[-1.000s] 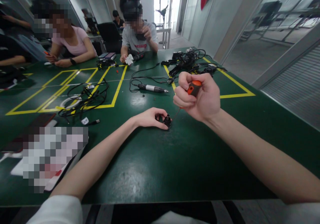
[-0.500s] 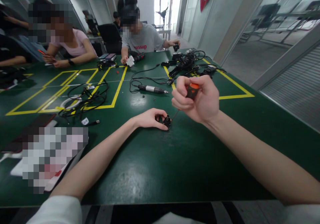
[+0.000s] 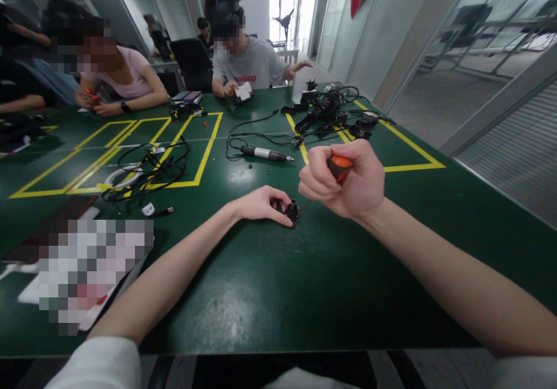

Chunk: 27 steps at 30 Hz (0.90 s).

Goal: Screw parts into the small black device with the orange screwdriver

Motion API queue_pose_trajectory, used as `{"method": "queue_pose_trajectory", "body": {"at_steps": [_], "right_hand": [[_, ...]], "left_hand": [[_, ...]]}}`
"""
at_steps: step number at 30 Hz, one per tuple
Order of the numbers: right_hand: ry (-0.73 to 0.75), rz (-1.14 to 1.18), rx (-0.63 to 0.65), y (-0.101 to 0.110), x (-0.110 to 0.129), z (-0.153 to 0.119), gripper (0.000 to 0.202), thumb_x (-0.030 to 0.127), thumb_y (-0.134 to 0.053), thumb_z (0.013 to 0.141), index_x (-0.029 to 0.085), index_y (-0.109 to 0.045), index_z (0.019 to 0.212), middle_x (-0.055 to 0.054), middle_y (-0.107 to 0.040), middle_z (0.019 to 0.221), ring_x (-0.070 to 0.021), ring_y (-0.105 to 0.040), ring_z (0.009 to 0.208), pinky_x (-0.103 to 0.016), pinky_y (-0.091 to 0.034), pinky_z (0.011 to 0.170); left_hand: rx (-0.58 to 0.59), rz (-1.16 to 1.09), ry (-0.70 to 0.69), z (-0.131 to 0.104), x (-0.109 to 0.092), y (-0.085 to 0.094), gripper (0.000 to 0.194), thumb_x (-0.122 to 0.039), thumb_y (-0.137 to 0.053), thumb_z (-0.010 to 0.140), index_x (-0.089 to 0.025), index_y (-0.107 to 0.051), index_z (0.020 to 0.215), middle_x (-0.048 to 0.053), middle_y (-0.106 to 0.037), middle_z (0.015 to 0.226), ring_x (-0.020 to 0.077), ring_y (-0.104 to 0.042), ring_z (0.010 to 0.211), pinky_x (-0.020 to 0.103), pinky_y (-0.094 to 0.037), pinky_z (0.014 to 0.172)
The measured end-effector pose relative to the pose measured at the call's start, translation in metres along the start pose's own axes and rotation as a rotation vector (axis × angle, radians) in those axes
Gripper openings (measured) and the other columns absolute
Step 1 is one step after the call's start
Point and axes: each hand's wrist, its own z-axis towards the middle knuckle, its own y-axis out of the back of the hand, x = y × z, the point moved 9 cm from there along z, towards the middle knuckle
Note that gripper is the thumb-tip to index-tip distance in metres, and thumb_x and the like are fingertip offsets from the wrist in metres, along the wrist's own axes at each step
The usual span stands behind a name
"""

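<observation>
On the green table point(image 3: 261, 279), my left hand point(image 3: 263, 203) grips a small black part point(image 3: 291, 210) with a short round stub on top, thumb in front and fingers behind. My right hand point(image 3: 343, 177) is closed around the orange and dark handle of a screwdriver point(image 3: 340, 167), raised to the right of the part. The thin shaft slants down left toward the part's side; whether its tip touches cannot be made out. Beyond my hands lies a silver and black pen-shaped electric tool point(image 3: 266, 154) with a cord.
A cable tangle point(image 3: 152, 171) lies left, near a pixelated flat item point(image 3: 96, 273) and a dark phone-like slab point(image 3: 56, 226). More black cables point(image 3: 326, 108) are piled at the back right. Two people point(image 3: 243, 64) sit across the table, their hands over its far side.
My right hand has turned and lowered slightly, tilting the screwdriver handle. My left hand stays on the black part. The person opposite has released a dark object and moved a white piece.
</observation>
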Motion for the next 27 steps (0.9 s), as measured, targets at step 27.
{"method": "queue_pose_trajectory", "body": {"at_steps": [27], "right_hand": [[0.022, -0.059, -0.261, 0.017, 0.002, 0.002, 0.036, 0.047, -0.060, 0.095, 0.025, -0.040, 0.075, 0.008, -0.043, 0.054, -0.0091, -0.031, 0.040, -0.021, -0.028, 0.040]], "left_hand": [[0.008, -0.212, 0.011, 0.002, 0.010, 0.009, 0.045, -0.028, -0.097, 0.058, -0.014, -0.080, 0.096, 0.006, -0.080, 0.093, 0.0108, -0.065, 0.073, 0.027, -0.053, 0.075]]}}
